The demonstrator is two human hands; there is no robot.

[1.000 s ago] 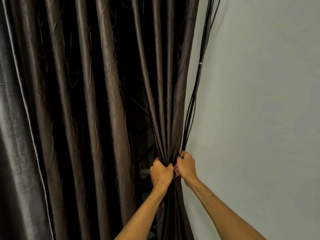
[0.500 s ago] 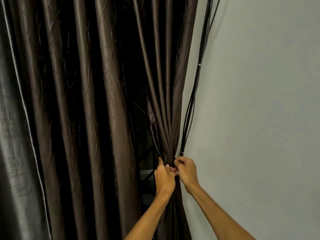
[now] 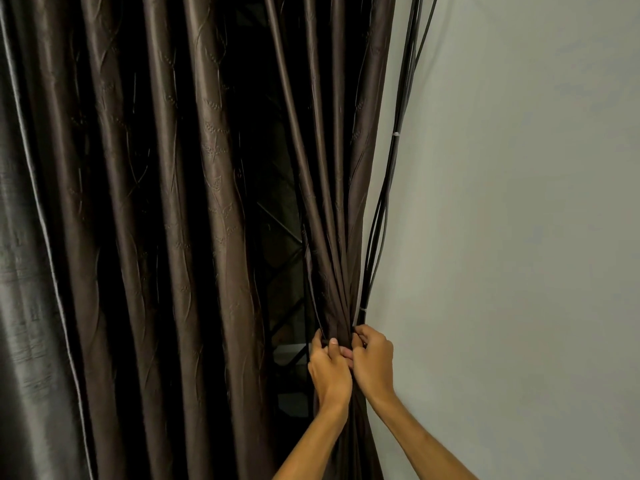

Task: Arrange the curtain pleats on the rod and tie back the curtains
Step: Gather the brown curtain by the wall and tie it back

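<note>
gathered curtain (image 3: 337, 258) between both hands (image 3: 349, 367)

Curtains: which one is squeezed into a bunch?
The right brown curtain by the wall; both hands pinch it. The left curtain hangs loose.

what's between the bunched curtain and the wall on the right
In the head view, a bundle of black cables hangs between the gathered curtain and the wall, running down to the right hand.
</note>
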